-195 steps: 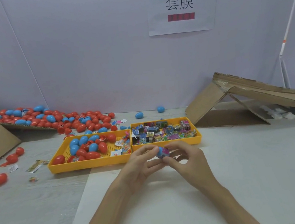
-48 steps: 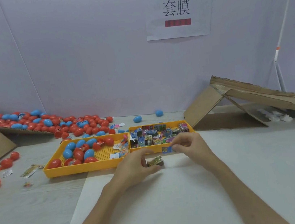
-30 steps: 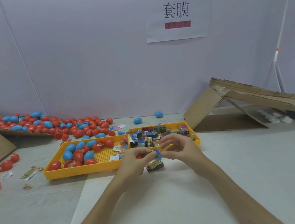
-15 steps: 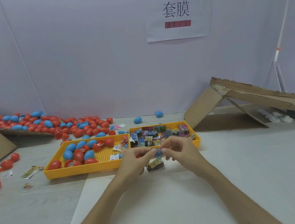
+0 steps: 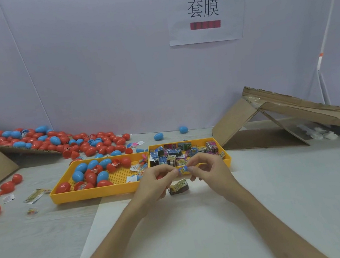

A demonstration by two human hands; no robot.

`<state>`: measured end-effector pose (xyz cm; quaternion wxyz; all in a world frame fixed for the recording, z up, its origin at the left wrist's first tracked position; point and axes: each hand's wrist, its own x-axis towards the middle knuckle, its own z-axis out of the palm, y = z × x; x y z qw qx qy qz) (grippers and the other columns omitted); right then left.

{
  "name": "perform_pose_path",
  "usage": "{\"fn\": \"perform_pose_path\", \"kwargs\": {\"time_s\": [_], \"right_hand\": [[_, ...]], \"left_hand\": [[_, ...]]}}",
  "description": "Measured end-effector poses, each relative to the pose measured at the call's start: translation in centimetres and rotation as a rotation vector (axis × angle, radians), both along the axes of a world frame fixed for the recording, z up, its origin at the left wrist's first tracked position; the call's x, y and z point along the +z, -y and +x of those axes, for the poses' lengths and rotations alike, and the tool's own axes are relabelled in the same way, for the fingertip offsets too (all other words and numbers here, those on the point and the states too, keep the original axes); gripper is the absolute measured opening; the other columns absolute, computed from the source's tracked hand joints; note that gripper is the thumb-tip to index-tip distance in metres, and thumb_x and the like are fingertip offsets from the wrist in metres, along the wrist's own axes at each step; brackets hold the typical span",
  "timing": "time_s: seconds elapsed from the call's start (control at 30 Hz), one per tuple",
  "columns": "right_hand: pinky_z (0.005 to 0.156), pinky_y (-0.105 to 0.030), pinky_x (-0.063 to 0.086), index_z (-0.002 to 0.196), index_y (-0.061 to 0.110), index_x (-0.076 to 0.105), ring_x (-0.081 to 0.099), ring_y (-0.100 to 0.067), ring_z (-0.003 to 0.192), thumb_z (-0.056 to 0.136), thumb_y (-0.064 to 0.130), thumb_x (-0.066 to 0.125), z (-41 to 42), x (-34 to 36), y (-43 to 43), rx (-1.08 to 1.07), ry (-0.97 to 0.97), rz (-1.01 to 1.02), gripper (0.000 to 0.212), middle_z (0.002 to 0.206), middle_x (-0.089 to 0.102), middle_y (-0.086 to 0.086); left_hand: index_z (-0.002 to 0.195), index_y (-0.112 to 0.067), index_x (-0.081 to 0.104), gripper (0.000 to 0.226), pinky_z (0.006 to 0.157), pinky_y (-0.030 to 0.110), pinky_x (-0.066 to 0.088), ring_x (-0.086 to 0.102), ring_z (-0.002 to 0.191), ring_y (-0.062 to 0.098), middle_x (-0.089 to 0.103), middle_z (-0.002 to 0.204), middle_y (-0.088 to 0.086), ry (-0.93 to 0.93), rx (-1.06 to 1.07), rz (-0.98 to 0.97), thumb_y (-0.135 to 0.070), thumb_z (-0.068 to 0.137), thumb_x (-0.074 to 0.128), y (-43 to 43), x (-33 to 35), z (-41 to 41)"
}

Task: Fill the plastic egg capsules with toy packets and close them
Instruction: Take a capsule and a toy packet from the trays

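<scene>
Two hands together: left hand [image 5: 157, 179] and right hand [image 5: 208, 170] pinch one small blue packet [image 5: 183, 170] between their fingertips, just near of two touching yellow trays. One loose packet [image 5: 179, 186] lies on the table [image 5: 199, 223] beneath them. Left tray [image 5: 95, 194] holds red and blue egg capsules [image 5: 87, 166]; right tray [image 5: 188, 141] holds mixed packets [image 5: 174, 153].

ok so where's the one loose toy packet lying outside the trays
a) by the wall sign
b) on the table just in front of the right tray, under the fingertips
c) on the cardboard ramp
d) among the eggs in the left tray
B: the loose toy packet lies on the table in front of the right tray, just below where the left hand and right hand pinch a small blue packet.
</scene>
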<state>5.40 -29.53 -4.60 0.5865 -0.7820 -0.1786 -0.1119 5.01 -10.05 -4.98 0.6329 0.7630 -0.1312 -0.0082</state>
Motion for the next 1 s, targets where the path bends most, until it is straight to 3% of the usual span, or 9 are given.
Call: {"fn": "perform_pose_path", "kwargs": {"time_s": [0.13, 0.27, 0.43, 0.57, 0.63, 0.73, 0.9, 1.0], "right_hand": [[0.059, -0.017, 0.049, 0.085, 0.015, 0.072, 0.072, -0.019, 0.065, 0.09, 0.0, 0.07, -0.05, 0.09, 0.0, 0.008, 0.01, 0.007, 0.015, 0.084, 0.073, 0.0], [0.059, -0.017, 0.05, 0.085, 0.018, 0.072, 0.073, -0.018, 0.066, 0.089, 0.002, 0.071, -0.06, -0.01, -0.09, 0.012, 0.013, -0.001, 0.017, 0.082, 0.074, 0.002], [0.06, -0.018, 0.05, 0.086, 0.015, 0.072, 0.073, -0.018, 0.066, 0.09, 0.0, 0.069, 0.1, -0.17, 0.05, -0.009, 0.029, -0.006, 0.016, 0.082, 0.073, 0.005], [0.063, -0.022, 0.052, 0.085, 0.014, 0.071, 0.072, -0.018, 0.065, 0.09, -0.003, 0.067, 0.16, -0.33, 0.08, -0.036, 0.068, -0.053, 0.018, 0.083, 0.071, 0.005], [0.062, -0.025, 0.053, 0.085, 0.012, 0.073, 0.07, -0.015, 0.062, 0.087, -0.01, 0.064, 0.04, -0.42, 0.01, -0.048, 0.141, -0.127, 0.023, 0.086, 0.07, -0.001], [0.061, -0.033, 0.054, 0.085, 0.013, 0.075, 0.066, -0.013, 0.06, 0.084, -0.012, 0.066, -0.2, -0.42, -0.13, -0.045, 0.226, -0.175, 0.026, 0.086, 0.067, -0.001], [0.062, -0.04, 0.055, 0.086, 0.02, 0.075, 0.064, -0.014, 0.064, 0.086, -0.001, 0.072, -0.47, -0.31, -0.27, -0.07, 0.262, -0.175, 0.021, 0.085, 0.069, 0.001], [0.06, -0.036, 0.056, 0.088, 0.03, 0.069, 0.064, -0.013, 0.062, 0.086, 0.006, 0.076, -0.57, -0.26, -0.42, -0.071, 0.212, -0.148, 0.025, 0.08, 0.069, 0.006]], "left_hand": [[0.086, -0.03, 0.077, 0.005, 0.039, 0.022, 0.03, 0.039, 0.045, 0.013, 0.05, 0.057, -0.002, 0.03, 0.0, 0.011, -0.033, 0.089, 0.076, -0.07, -0.09, -0.03], [0.092, -0.023, 0.077, 0.006, 0.039, 0.021, 0.03, 0.039, 0.043, 0.01, 0.049, 0.055, -0.005, 0.036, -0.005, 0.019, -0.029, 0.089, 0.077, -0.11, -0.31, 0.08], [0.087, -0.029, 0.079, 0.004, 0.039, 0.021, 0.028, 0.036, 0.044, 0.012, 0.048, 0.058, -0.001, -0.018, -0.012, -0.02, -0.028, 0.09, 0.076, -0.15, -0.18, 0.22], [0.096, -0.011, 0.075, 0.028, 0.039, 0.02, 0.022, 0.03, 0.044, 0.012, 0.046, 0.063, 0.002, -0.111, -0.044, -0.109, -0.038, 0.096, 0.067, -0.6, -0.27, 0.47], [0.091, -0.011, 0.076, 0.036, 0.039, 0.021, 0.021, 0.028, 0.042, 0.012, 0.046, 0.062, 0.002, -0.154, -0.044, -0.125, -0.046, 0.094, 0.067, -0.68, -0.22, 0.42], [0.083, -0.024, 0.08, 0.023, 0.04, 0.022, 0.019, 0.028, 0.041, 0.012, 0.045, 0.064, 0.002, -0.188, -0.064, -0.092, -0.042, 0.093, 0.07, -0.69, -0.25, 0.23], [0.089, -0.02, 0.081, 0.011, 0.038, 0.021, 0.021, 0.029, 0.04, 0.012, 0.046, 0.062, 0.001, -0.213, -0.075, -0.105, -0.029, 0.091, 0.075, -0.82, -0.25, 0.35], [0.087, -0.016, 0.079, 0.012, 0.037, 0.02, 0.022, 0.03, 0.04, 0.012, 0.048, 0.06, 0.001, -0.198, -0.067, -0.105, -0.027, 0.091, 0.075, -0.73, -0.23, 0.26]]}}
